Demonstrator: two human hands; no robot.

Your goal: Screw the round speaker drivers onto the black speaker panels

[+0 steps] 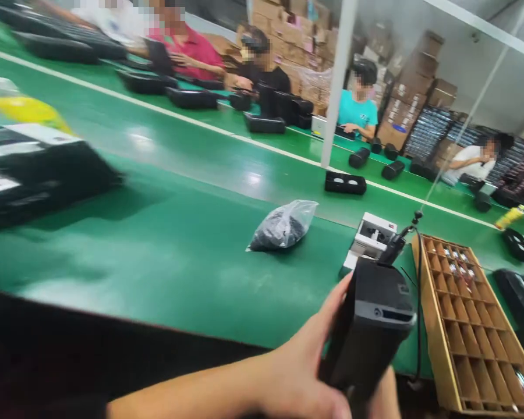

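Note:
A black box-shaped speaker housing (pixel 367 331) is held up in front of me at the lower right, slightly tilted. Its near end shows a recessed panel with a small round mark. My left hand (pixel 308 369) grips its left side, with the thumb underneath and the other fingers running up along the edge. On the far right side of the housing, only part of my right hand (pixel 388 393) shows against it; its fingers are mostly hidden. Just beyond the housing, an electric screwdriver (pixel 393 250) hangs on a cord beside a small white screw feeder (pixel 373 235).
A clear bag of dark parts (pixel 283 226) lies on the green bench (pixel 179 262). To the right stands a divided cardboard box (pixel 441 343) holding some round parts. Black cases (pixel 39 180) sit at the left. Several co-workers sit across the line, near a white post (pixel 338 87).

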